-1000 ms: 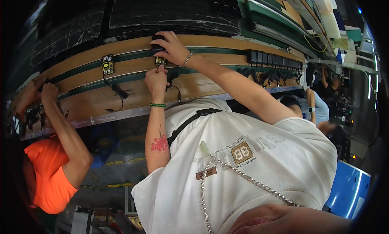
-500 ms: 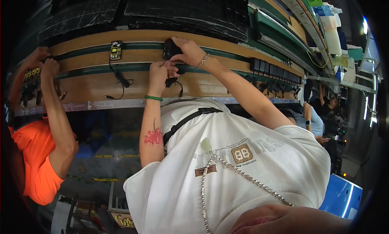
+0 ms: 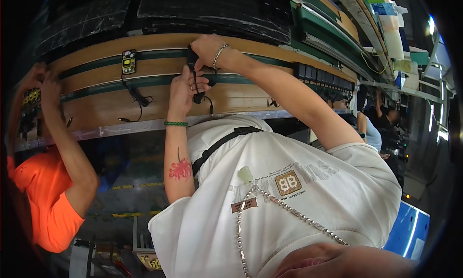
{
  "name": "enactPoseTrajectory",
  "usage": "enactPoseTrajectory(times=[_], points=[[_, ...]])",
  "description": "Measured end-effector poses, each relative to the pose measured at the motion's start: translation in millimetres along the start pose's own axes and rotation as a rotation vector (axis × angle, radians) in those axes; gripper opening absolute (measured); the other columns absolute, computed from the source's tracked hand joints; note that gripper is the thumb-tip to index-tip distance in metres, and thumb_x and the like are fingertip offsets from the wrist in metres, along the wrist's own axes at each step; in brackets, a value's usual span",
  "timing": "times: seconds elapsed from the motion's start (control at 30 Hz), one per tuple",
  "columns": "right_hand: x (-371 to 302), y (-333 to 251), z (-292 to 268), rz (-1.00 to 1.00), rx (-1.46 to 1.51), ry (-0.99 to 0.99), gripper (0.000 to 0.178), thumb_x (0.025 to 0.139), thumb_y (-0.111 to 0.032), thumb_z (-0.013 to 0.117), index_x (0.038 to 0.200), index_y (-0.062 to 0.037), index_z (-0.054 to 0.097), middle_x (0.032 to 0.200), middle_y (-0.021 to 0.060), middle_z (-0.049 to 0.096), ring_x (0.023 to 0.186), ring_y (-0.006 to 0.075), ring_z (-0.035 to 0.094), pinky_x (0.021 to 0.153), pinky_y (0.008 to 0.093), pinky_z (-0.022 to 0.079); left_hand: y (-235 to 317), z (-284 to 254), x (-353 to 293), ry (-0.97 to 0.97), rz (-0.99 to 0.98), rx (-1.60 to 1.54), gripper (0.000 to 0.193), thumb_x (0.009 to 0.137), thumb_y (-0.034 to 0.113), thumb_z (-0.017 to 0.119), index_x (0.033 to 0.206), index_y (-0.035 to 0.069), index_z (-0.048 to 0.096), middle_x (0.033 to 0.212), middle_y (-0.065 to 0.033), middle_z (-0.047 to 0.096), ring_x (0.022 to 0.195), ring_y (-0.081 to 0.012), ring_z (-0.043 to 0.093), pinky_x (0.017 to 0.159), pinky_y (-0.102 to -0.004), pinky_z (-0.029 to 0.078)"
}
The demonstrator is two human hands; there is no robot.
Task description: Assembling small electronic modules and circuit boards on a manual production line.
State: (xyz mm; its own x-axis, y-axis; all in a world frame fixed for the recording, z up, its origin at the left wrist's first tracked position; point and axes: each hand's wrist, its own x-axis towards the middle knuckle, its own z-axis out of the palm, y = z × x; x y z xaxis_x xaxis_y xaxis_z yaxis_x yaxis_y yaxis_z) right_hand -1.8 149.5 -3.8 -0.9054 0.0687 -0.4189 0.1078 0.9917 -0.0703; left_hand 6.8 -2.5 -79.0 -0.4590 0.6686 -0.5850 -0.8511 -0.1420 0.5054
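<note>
At the edge of the wooden-slatted bench, my right hand (image 3: 208, 51) is closed around a black plastic case (image 3: 191, 59), its fingers hiding much of it. Just below, my left hand (image 3: 181, 92) has its fingertips at the case's lower end, with its fingers partly curled about a black cable (image 3: 195, 79). The bundled part of that cable (image 3: 198, 97) hangs beside my left palm, and a thin plug end dangles over the wood. To the left lies a small circuit board with a yellow part (image 3: 129, 62), its own black cable (image 3: 140, 99) trailing toward the bench's front edge.
A row of black adapter cases (image 3: 323, 79) lines the bench on the right. Dark scratched panels (image 3: 217, 13) lie behind the slats. At far left a co-worker in an orange shirt (image 3: 53, 196) handles more boards. Bottles (image 3: 394, 42) stand on a shelf at upper right.
My right hand has turned over the black case, and the case now stands narrower in view. My left fingers have spread from a pinch along the cable. The whole view has shifted slightly.
</note>
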Motion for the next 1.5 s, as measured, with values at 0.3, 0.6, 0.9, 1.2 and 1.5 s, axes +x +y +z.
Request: enactPoseTrajectory(times=[0.3,0.6,0.9,1.2,1.5], points=[[-14,-8,7,0.088,-0.05,0.083,0.022,0.071,-0.025,0.076,0.086,-0.0093,0.071,0.091,0.0092,0.07,0.079,0.0287,0.065,0.079,0.0424,0.045,23,17,2,0.204,0.063,0.882,0.046,0.096,0.038,0.053,0.08,-0.005,0.062,0.064,-0.0152,0.065,0.049,-0.0231,0.06,0.05,-0.0301,0.049],[-88,161,10,0.579,0.017,0.967,0.029,0.067,-0.005,0.072,0.095,-0.0077,0.07,0.121,0.011,0.06,0.107,0.0335,0.055,0.092,0.0374,0.046,102,-79,16,1.03,0.822,1.692,0.046,0.1,0.039,0.04,0.097,0.001,0.066,0.087,-0.0269,0.056,0.076,-0.0425,0.053,0.072,-0.0493,0.045],[-73,204,7,0.275,-0.145,0.811,0.021,0.069,-0.007,0.074,0.089,-0.0093,0.068,0.115,0.0103,0.058,0.105,0.0336,0.054,0.088,0.037,0.047,-2,9,-3,0.542,1.13,1.503,0.024,0.092,0.021,0.059,0.104,0.001,0.063,0.09,-0.0181,0.055,0.078,-0.0347,0.052,0.074,-0.0446,0.045],[-29,181,-23,0.252,-0.264,0.872,0.078,0.06,-0.018,0.085,0.129,-0.0186,0.049,0.104,0.0113,0.049,0.089,0.0301,0.051,0.077,0.0411,0.046,-8,-14,-20,0.58,0.683,1.403,0.031,0.086,0.02,0.064,0.107,-0.001,0.057,0.083,-0.0164,0.065,0.07,-0.0347,0.063,0.067,-0.0437,0.049],[-7,141,27,0.045,-0.031,1.024,0.053,0.081,-0.011,0.07,0.131,-0.0092,0.052,0.128,0.0174,0.048,0.115,0.0367,0.051,0.097,0.0398,0.044,-1,-39,-5,0.013,0.154,0.309,0.019,0.096,0.014,0.053,0.1,-0.001,0.065,0.071,-0.0033,0.056,0.063,-0.013,0.052,0.062,-0.0243,0.044]])
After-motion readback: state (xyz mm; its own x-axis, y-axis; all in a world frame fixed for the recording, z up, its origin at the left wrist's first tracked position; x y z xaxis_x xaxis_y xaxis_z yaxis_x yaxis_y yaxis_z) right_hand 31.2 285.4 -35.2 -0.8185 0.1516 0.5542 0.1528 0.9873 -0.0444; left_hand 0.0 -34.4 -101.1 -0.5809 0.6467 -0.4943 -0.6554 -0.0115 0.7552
